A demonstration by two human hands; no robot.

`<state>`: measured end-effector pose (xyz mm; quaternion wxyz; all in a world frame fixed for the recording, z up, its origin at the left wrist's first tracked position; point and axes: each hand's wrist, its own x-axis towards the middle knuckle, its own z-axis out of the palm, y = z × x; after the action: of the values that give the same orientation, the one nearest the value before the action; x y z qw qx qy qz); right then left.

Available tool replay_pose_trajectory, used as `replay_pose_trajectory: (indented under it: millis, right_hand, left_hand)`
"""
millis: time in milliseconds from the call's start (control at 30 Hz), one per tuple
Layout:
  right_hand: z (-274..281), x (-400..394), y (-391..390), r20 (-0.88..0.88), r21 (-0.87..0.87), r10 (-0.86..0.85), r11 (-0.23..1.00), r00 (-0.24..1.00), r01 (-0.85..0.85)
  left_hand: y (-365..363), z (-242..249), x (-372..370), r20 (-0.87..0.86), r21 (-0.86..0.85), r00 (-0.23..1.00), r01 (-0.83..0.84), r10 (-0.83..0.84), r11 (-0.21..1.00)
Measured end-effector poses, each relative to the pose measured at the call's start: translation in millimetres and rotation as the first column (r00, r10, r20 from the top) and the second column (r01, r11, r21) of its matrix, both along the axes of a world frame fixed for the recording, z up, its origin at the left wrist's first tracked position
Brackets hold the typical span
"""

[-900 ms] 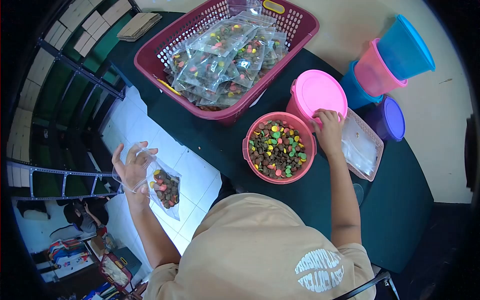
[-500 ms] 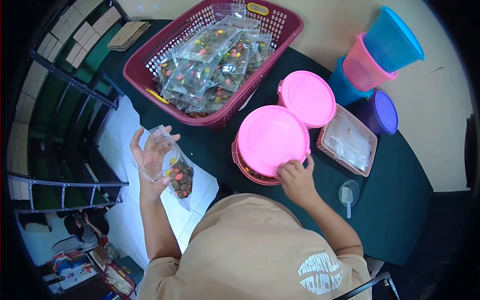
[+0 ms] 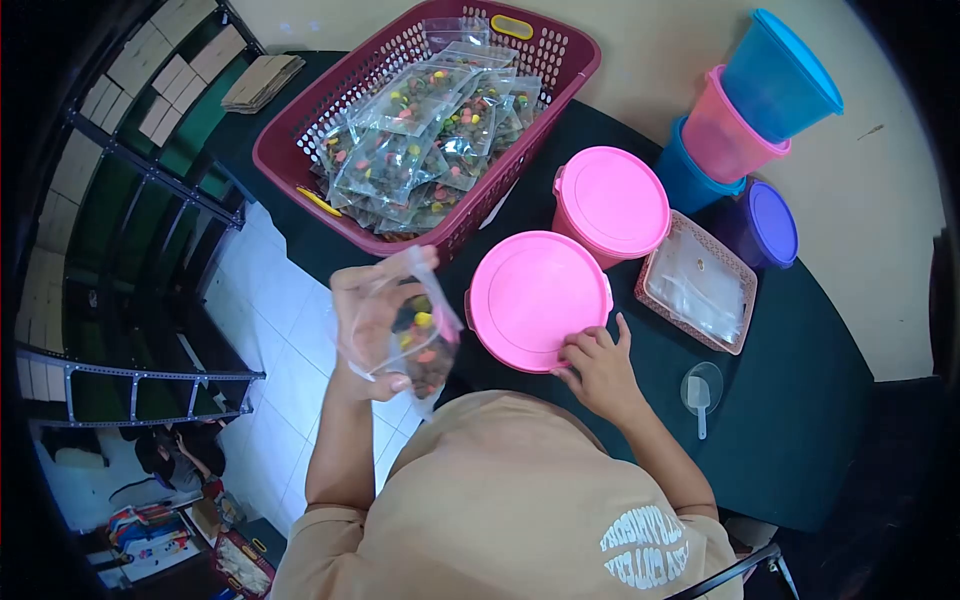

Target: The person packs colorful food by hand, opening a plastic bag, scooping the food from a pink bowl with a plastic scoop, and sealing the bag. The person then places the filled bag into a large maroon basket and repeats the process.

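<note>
My left hand (image 3: 372,318) holds up a clear plastic bag (image 3: 424,338) partly filled with brown and coloured candies, just left of the table edge. My right hand (image 3: 600,368) rests on the near rim of a pink lid (image 3: 535,296) that covers the pink tub in front of me. A second pink tub with its lid (image 3: 612,200) on stands just behind it.
A maroon basket (image 3: 292,124) holds several filled candy bags. A small pink tray (image 3: 746,290) with empty bags sits at right, a clear scoop (image 3: 698,392) near it. Stacked blue and pink tubs (image 3: 760,100) and a purple lid (image 3: 774,224) stand far right. Shelving lies at left.
My right hand took a pink lid and put it over the open tub of candies. My left hand brought the bag right, toward the tub.
</note>
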<state>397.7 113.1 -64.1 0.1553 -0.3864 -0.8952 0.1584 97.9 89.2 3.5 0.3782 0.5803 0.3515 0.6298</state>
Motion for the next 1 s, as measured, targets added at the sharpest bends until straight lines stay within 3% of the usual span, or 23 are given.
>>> replay_pose_trajectory:
  millis: [67, 100, 133, 167, 233, 267, 300, 333, 467, 500, 567, 600, 733, 800, 933, 1000]
  right_hand:
    - [22, -13, 4, -0.056, -0.025, 0.001, 1.0, 0.998, -0.003]
    - [36, -26, 5, -0.433, -0.208, -0.017, 0.975, 0.901, -0.081]
    - [46, -36, 6, -0.735, -0.333, -0.106, 0.916, 0.669, -0.221]
    - [53, -43, 8, -0.737, -0.324, -0.107, 0.923, 0.668, -0.21]
    - [64, -50, 13, -0.832, -0.394, -0.115, 0.811, 0.543, -0.432]
    - [64, -48, 14, -0.835, -0.384, -0.111, 0.82, 0.539, -0.424]
    - [62, -46, 15, -0.86, -0.44, -0.182, 0.738, 0.477, -0.512]
    - [61, -45, 15, -0.872, -0.476, -0.258, 0.643, 0.416, -0.599]
    - [71, -42, 1, -0.869, -0.486, -0.371, 0.767, 0.328, -0.42]
    - [66, -40, 4, -0.88, -0.38, -0.239, 0.873, 0.41, -0.307]
    - [62, -38, 1, -0.884, -0.423, -0.31, 0.85, 0.35, -0.315]
    - [61, -37, 0, -0.88, -0.46, -0.375, 0.825, 0.291, -0.328]
    - [60, -36, 2, -0.906, -0.397, -0.327, 0.877, 0.271, -0.27]
    - [60, -36, 0, -0.908, -0.415, -0.367, 0.847, 0.201, -0.331]
    - [58, -34, -1, -0.899, -0.412, -0.357, 0.885, 0.253, -0.218]
    - [54, -32, 1, -0.932, -0.311, -0.252, 0.926, 0.262, -0.216]
  left_hand:
    - [13, 4, 17, 0.117, 0.131, 0.962, 0.232, -0.247, 0.964]
    - [23, 7, 18, 0.025, 0.133, 0.926, 0.37, -0.376, 0.92]
    - [31, 10, 21, -0.067, 0.122, 0.865, 0.502, -0.497, 0.856]
    - [35, 14, 35, -0.06, 0.143, 0.861, 0.508, -0.505, 0.849]
    - [38, 19, 48, -0.115, 0.13, 0.856, 0.517, -0.505, 0.846]
    - [39, 22, 49, -0.176, 0.096, 0.85, 0.517, -0.497, 0.851]
    - [37, 24, 52, -0.185, 0.103, 0.844, 0.526, -0.503, 0.844]
    - [34, 27, 54, -0.104, 0.084, 0.904, 0.423, -0.414, 0.902]
    - [16, 10, 51, 0.1, 0.016, 0.984, 0.147, -0.148, 0.989]
    - [12, 9, 54, 0.099, 0.014, 0.983, 0.153, -0.153, 0.988]
    - [6, 7, 64, 0.046, -0.025, 0.997, -0.057, 0.058, 0.998]
    - [7, 4, 66, 0.044, -0.028, 0.997, -0.056, 0.057, 0.998]
    - [10, -2, 74, 0.015, 0.059, 0.986, -0.165, 0.164, 0.985]
    - [8, -3, 72, -0.086, 0.159, 0.965, -0.232, 0.248, 0.96]
    - [6, 3, 70, -0.201, 0.293, 0.923, -0.263, 0.329, 0.919]
    - [6, 4, 71, -0.208, 0.36, 0.913, -0.262, 0.351, 0.895]
